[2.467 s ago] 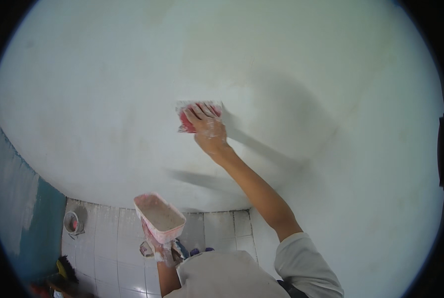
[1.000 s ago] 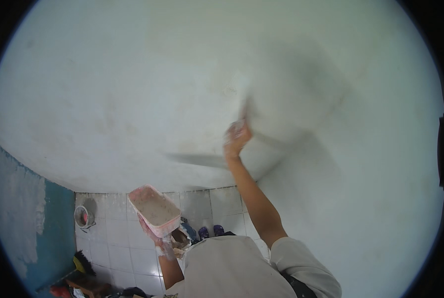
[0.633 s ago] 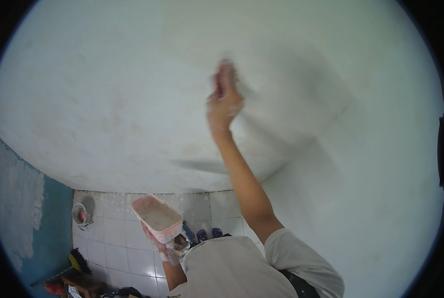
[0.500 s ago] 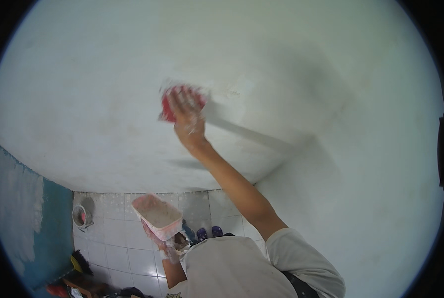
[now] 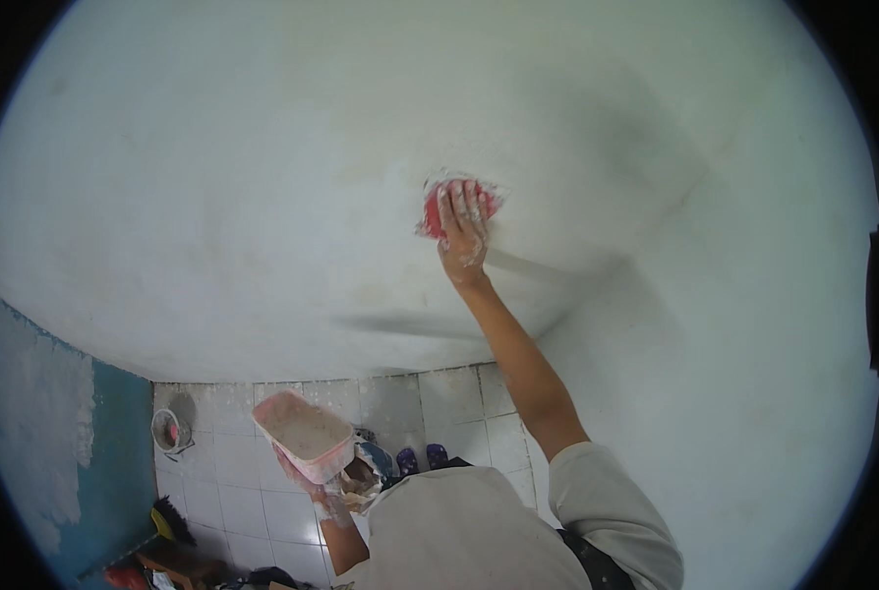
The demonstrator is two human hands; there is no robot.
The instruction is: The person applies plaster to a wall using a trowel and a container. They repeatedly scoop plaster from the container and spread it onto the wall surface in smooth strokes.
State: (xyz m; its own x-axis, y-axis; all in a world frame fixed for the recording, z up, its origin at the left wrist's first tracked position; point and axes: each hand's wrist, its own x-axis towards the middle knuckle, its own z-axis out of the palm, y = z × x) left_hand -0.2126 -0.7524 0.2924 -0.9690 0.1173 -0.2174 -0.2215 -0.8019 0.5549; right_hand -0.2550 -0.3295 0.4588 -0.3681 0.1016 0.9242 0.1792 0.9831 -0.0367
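Scraper against pale wall, tub held low

The right hand lies over the red scraper, its fingers extended and slightly spread across the back of the tool, pressing it to the wall near the middle of the view. White smears coat the fingers and the scraper's edges. How the thumb sits cannot be told.

Lower and to the left, the left hand supports the pink tub from beneath and along its near side (most of its fingers are hidden, so their exact set cannot be told). The tub is tilted, showing the pale paste inside; its rim is smeared too.

Below, on the white tiled floor, a small bucket stands near the blue wall, with something reddish in it. A yellow and black brush head is at lower left. Purple shoes show just past the grey shirt.
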